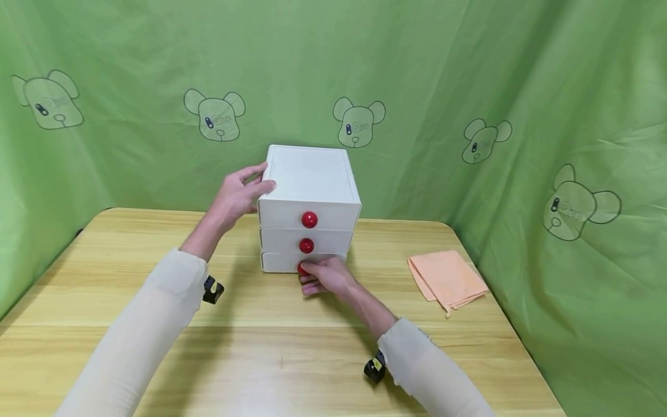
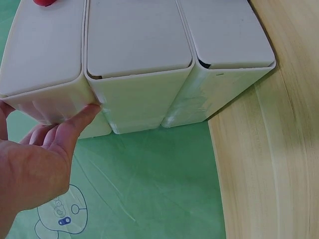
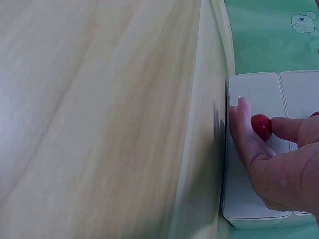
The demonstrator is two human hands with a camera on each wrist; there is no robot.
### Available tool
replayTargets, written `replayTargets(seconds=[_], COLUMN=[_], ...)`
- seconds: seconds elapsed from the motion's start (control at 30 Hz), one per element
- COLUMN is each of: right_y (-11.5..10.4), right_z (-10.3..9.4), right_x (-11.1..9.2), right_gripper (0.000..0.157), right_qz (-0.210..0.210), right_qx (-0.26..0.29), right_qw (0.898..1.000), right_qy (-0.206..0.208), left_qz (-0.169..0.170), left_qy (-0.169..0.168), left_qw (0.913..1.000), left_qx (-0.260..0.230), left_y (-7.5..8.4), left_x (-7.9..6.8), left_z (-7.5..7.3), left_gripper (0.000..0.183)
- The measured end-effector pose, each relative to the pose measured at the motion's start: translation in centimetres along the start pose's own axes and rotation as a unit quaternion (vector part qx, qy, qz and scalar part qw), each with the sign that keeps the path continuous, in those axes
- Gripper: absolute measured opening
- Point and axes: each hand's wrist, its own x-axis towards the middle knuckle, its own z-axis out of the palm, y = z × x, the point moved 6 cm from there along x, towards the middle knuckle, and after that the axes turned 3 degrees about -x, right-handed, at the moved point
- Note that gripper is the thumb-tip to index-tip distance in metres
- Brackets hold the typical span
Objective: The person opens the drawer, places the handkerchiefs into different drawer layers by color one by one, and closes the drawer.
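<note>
A white chest of three stacked drawers (image 1: 312, 174) stands on the table, each front bearing a round red knob. All three drawer fronts sit flush with the chest. My left hand (image 1: 235, 194) rests against the chest's upper left side, thumb on the top edge; in the left wrist view its fingers (image 2: 79, 119) touch the side of the top drawer's section. At the bottom drawer, my right hand (image 1: 333, 277) pinches the lowest red knob (image 3: 261, 127) between thumb and fingers. The middle knob (image 1: 306, 245) and top knob (image 1: 310, 219) are untouched.
A folded peach cloth (image 1: 447, 279) lies on the wooden table (image 1: 250, 359) to the right of the chest. Green curtain (image 1: 292, 69) with bear-head drawings hangs close behind the chest and along both sides of the table.
</note>
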Motion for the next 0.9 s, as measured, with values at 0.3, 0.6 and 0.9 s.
replayTargets(seconds=[0.3, 0.6, 0.9], right_y=[-0.1, 0.1, 0.0], right_z=[0.0, -0.1, 0.4], right_x=[-0.2, -0.3, -1.0], right_gripper=[0.032, 0.030, 0.029], right_qz=[0.002, 0.001, 0.008], right_qx=[0.003, -0.002, -0.003], right_qw=[1.000, 1.000, 1.000], right_qy=[0.002, 0.010, 0.009], left_qz=[0.001, 0.002, -0.003], left_qy=[0.000, 0.000, 0.001], left_qw=[1.0000, 1.0000, 1.0000], left_qx=[0.000, -0.001, 0.001], left_y=[0.0, 0.0, 0.0], left_x=[-0.1, -0.1, -0.1], left_z=[0.1, 0.3, 0.1], left_gripper=[0.067, 0.067, 0.067])
